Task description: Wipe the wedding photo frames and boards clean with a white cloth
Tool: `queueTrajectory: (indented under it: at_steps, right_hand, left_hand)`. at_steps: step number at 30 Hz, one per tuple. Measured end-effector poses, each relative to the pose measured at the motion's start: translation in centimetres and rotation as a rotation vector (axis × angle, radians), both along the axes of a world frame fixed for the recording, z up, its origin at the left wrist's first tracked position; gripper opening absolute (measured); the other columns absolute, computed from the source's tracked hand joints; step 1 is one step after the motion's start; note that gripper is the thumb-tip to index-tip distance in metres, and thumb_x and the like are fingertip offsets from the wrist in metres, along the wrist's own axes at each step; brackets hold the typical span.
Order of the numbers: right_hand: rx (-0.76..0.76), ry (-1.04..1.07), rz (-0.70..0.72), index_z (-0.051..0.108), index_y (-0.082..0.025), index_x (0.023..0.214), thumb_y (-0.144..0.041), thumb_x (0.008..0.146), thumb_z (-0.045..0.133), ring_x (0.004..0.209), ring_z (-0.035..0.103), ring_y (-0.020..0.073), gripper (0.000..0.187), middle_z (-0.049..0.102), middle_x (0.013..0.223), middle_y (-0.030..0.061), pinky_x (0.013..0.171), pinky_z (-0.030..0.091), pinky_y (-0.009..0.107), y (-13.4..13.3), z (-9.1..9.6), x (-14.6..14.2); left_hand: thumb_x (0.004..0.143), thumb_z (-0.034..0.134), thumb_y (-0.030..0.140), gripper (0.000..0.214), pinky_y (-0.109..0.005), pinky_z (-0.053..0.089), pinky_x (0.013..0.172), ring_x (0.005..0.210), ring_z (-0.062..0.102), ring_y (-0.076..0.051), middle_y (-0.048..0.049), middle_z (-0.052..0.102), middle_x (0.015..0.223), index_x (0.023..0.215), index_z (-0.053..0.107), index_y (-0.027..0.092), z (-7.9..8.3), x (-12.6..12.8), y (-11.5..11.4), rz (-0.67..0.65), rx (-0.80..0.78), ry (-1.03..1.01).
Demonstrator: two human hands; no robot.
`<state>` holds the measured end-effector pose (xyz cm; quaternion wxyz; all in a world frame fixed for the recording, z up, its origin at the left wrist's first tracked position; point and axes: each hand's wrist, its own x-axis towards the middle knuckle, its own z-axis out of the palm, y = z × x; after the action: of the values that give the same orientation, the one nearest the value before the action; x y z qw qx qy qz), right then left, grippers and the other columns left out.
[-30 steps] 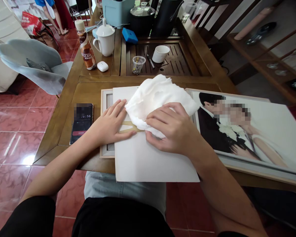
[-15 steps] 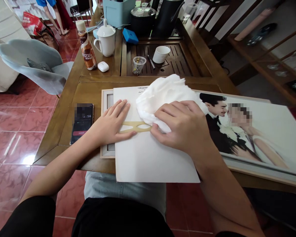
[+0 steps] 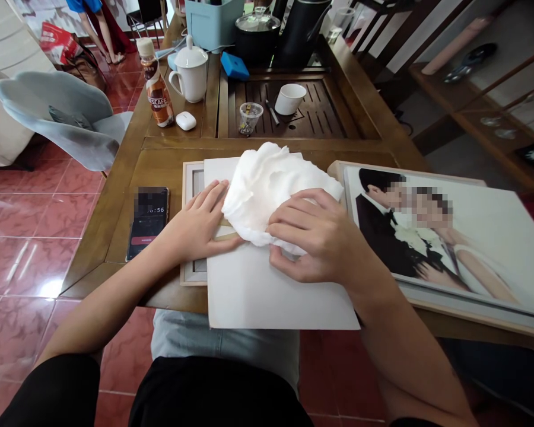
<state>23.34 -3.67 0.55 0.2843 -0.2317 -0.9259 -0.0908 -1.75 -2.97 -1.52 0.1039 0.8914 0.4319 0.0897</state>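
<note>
A white board (image 3: 280,302) lies across a pale wooden frame (image 3: 186,225), overhanging the table's front edge. My left hand (image 3: 200,219) rests flat on the board's left side, fingers stretched out and thumb apart. Bunched on the board is a soft white wad like cotton wadding (image 3: 262,184). My right hand (image 3: 315,234) grips its lower right part with curled fingers. Only a sliver of a yellowish strip (image 3: 226,236) shows near my left thumb; the wad hides the rest.
A framed couple's photo (image 3: 485,219) lies at the right, a phone (image 3: 148,222) at the left. Farther back stand a coffee bottle (image 3: 159,98), a lidded white mug (image 3: 191,71), a small plastic cup (image 3: 250,118), a white cup (image 3: 291,99) and an earbud case (image 3: 186,121).
My right hand and the white wad have shifted left across the board, covering most of the yellowish strip and uncovering the photo's left edge. My left hand has stayed in place.
</note>
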Motion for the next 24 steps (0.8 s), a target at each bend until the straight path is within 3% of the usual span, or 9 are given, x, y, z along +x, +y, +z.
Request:
queueTrajectory:
  at_steps: [5, 11, 16, 19, 24]
  right_hand:
    - [0.002, -0.06, -0.05, 0.059, -0.021, 0.065, -0.015, 0.077, 0.056, 0.071, 0.059, 0.0184, 0.014, 0.064, 0.069, 0.0006, 0.08, 0.047, 0.037, 0.1, 0.7, 1.0]
    - [-0.006, -0.055, -0.04, 0.058, -0.022, 0.066, -0.013, 0.077, 0.055, 0.071, 0.059, 0.0189, 0.014, 0.063, 0.069, 0.0011, 0.079, 0.048, 0.037, 0.0, 0.6, 0.6]
    - [-0.065, 0.029, 0.07, 0.066, -0.021, 0.082, -0.011, 0.083, 0.054, 0.079, 0.064, 0.0191, 0.015, 0.07, 0.084, 0.003, 0.093, 0.051, 0.04, -0.2, -0.1, -0.2]
    - [-0.112, 0.044, 0.052, 0.068, -0.02, 0.099, -0.017, 0.086, 0.06, 0.096, 0.068, 0.0236, 0.016, 0.074, 0.1, 0.0074, 0.098, 0.05, 0.046, 0.0, 0.0, 0.1]
    - [-0.221, -0.067, -0.06, 0.06, -0.023, 0.138, -0.039, 0.089, 0.068, 0.137, 0.054, 0.0364, 0.053, 0.062, 0.145, 0.0142, 0.116, 0.035, 0.063, 0.2, 0.1, 0.5]
  left_hand:
    - [0.098, 0.043, 0.075, 0.096, -0.053, 0.022, 0.129, 0.16, 0.016, -0.038, -0.0245, 0.022, 0.17, 0.162, 0.021, 0.007, -0.1, 0.0, -0.1, 0.005, 0.004, 0.007]
    - [0.098, 0.045, 0.073, 0.093, -0.052, 0.021, 0.129, 0.16, 0.017, -0.037, -0.0225, 0.022, 0.17, 0.163, 0.019, 0.012, -0.3, 0.0, -0.1, -0.002, 0.007, -0.011]
    - [0.097, 0.052, 0.065, 0.08, -0.053, 0.023, 0.129, 0.159, 0.018, -0.039, -0.02, 0.024, 0.17, 0.157, 0.036, 0.014, 0.1, 0.0, 0.0, -0.003, -0.021, 0.0]
    - [0.098, 0.052, 0.065, 0.077, -0.053, 0.023, 0.129, 0.16, 0.017, -0.039, -0.0208, 0.023, 0.17, 0.153, 0.041, 0.012, 0.2, 0.0, 0.0, 0.001, -0.03, 0.014]
    - [0.098, 0.05, 0.065, 0.073, -0.054, 0.024, 0.129, 0.16, 0.017, -0.04, -0.0194, 0.023, 0.171, 0.149, 0.049, 0.012, -0.1, -0.1, 0.1, -0.005, -0.023, 0.003]
